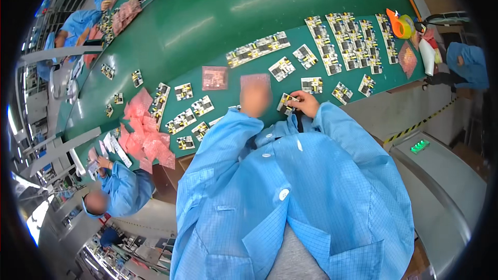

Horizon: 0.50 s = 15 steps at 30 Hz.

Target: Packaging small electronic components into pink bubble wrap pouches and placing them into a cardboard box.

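Observation:
My left hand (256, 97) is over the near end of a pink bubble-wrap bag (255, 79). A blur hides its fingers, so whether they grip the bag does not show. Close to my body at the table's near edge, my right hand (307, 104) is closed on a small circuit board (287, 103) with dark and yellow parts. To the left of my left hand lies another pink bubble-wrap bag (215, 78) with a board visible inside. Just beyond my right hand rests a loose circuit board (312, 85).
Rows of joined boards (324, 45) stand at the right of the green table (228, 10). An orange tape dispenser (398, 25) sits at the right end. A heap of pink bags (148, 137) lies left. A co-worker (124, 192) sits at the near left; others work at far left.

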Motion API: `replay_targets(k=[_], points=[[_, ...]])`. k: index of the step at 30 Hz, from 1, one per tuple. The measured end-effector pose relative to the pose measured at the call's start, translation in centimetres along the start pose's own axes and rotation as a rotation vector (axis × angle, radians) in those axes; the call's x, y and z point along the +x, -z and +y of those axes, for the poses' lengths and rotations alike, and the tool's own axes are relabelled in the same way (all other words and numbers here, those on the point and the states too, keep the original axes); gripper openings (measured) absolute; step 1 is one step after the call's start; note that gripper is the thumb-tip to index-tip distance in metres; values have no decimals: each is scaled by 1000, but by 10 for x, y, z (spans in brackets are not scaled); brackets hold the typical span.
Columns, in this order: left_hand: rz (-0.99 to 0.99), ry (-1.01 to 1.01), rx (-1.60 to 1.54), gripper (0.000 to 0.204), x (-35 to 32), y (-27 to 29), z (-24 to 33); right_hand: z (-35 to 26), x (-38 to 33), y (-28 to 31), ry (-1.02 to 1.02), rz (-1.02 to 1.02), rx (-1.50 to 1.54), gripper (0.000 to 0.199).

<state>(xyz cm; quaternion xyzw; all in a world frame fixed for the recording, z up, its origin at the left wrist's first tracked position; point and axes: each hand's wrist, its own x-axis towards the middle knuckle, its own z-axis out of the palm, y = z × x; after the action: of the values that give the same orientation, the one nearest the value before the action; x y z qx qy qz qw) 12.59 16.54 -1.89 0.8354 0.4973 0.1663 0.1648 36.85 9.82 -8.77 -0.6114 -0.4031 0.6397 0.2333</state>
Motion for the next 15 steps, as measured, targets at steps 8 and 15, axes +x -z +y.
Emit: replay_targets(k=[8, 15], points=[[-102, 157, -190, 19, -7, -26, -3, 0, -26, 12, -15, -106, 161, 31], [-178, 187, -174, 10, -13, -42, 1, -2, -33, 25, 8, -130, 263, 45]])
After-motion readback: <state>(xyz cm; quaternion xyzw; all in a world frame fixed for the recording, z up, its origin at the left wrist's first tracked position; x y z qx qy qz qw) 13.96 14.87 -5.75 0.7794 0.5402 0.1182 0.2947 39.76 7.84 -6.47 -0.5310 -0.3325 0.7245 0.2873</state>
